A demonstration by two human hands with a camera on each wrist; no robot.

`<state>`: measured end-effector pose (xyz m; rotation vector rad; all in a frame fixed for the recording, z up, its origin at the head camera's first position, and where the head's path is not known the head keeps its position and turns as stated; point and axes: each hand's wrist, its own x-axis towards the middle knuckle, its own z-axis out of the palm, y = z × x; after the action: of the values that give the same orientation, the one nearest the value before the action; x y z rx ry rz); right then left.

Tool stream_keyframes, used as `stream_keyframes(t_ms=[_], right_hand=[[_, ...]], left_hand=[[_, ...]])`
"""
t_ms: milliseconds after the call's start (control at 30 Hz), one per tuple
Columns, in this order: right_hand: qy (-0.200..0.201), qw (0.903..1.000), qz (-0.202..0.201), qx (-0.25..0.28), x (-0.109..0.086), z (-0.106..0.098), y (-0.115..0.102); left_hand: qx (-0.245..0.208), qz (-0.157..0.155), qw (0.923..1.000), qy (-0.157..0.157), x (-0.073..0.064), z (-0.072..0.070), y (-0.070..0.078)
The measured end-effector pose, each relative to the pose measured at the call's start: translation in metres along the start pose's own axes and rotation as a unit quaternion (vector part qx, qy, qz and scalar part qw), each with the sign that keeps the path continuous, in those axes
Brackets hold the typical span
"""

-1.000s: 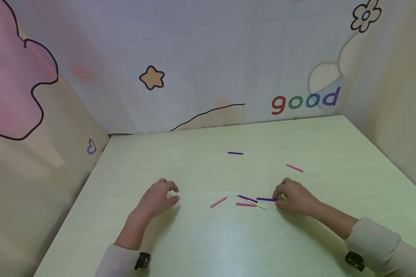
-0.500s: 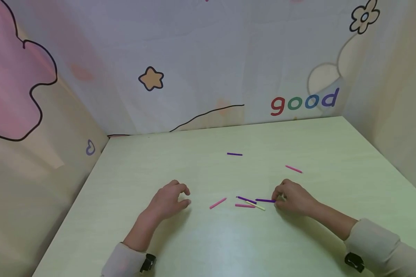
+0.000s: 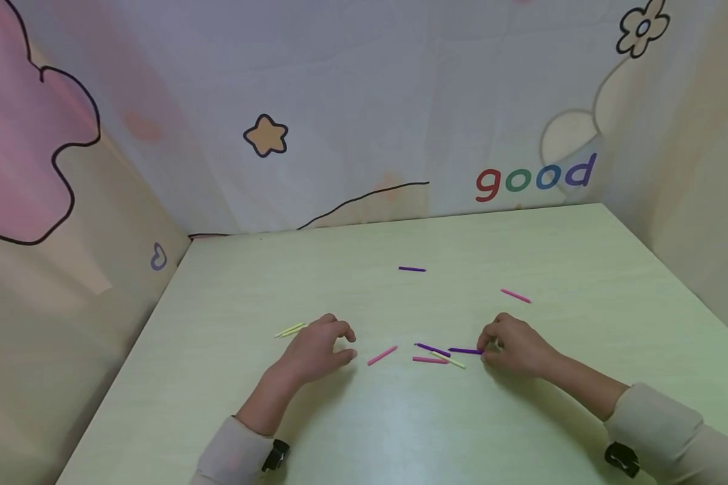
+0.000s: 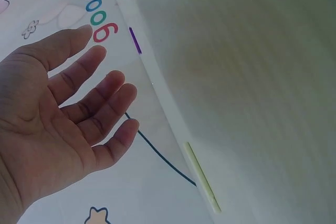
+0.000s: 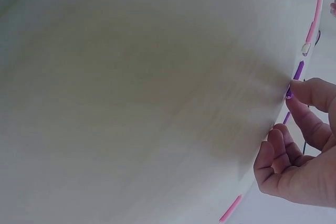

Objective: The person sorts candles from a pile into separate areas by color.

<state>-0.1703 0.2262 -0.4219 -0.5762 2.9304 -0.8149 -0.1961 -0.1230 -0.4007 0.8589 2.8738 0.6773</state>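
My left hand (image 3: 319, 348) hovers over the table with relaxed, slightly bent fingers and nothing between them. In the left wrist view its palm (image 4: 58, 129) shows bare. A pink stick (image 3: 382, 356) lies just right of its fingertips, and yellow sticks (image 3: 290, 330) lie close behind it. My right hand (image 3: 516, 345) pinches the right end of a thin purple stick (image 3: 464, 350) between thumb and forefinger. The right wrist view shows this purple stick (image 5: 298, 71) running out from the fingertips. Left of it are another purple stick (image 3: 432, 349), a pink stick (image 3: 429, 360) and a crossing pale yellow stick (image 3: 447, 360).
Farther back on the pale table (image 3: 364, 431) lie a purple stick (image 3: 412, 269) and, to the right, a pink stick (image 3: 516, 296). Printed cloth walls (image 3: 352, 121) stand along the back and both sides.
My left hand has moved right, toward the pink stick, uncovering the yellow sticks behind it. My right hand stays in place at the purple stick's end.
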Motion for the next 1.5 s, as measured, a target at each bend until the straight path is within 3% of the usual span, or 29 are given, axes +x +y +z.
stream_keyframes(t_ms=[433, 1000, 1500], right_hand=[[-0.011, 0.9998, 0.015, 0.005, 0.002, 0.000, 0.003], [-0.011, 0.9995, 0.013, 0.027, 0.003, 0.000, 0.002], [-0.014, 0.9993, 0.003, 0.034, 0.005, -0.001, 0.006]], left_hand=[[-0.030, 0.022, 0.9987, -0.036, 0.019, 0.008, 0.012], [-0.048, 0.013, 0.9951, -0.086, 0.040, 0.016, 0.025], [-0.005, 0.021, 0.9909, -0.133, 0.068, 0.028, 0.040]])
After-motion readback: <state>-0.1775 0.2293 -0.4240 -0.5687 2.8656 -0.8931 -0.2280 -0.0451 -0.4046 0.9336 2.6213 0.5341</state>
